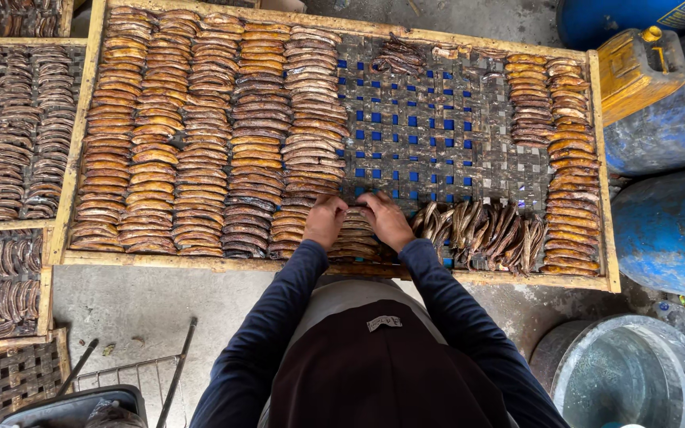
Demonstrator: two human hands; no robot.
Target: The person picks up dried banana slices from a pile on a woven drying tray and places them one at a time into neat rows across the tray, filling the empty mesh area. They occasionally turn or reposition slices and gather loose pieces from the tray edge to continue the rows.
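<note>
Fingers of left hand and right hand pressed on flat, brown, glossy dried banana slices, grasp unclear

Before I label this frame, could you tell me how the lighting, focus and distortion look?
Head view: soft, even daylight, no glare; both the left hand and right hand look sharp on the woven tray; wide-angle bending shows along the wooden frame.

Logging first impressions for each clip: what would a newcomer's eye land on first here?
Most striking is the big wooden-framed drying rack, its left half packed with neat overlapping rows of brown dried fish, with bare woven mesh over blue in the middle. At the near edge, the left hand and right hand rest on a started row, beside a loose heap of fish. Blue drums stand at the right.
</note>
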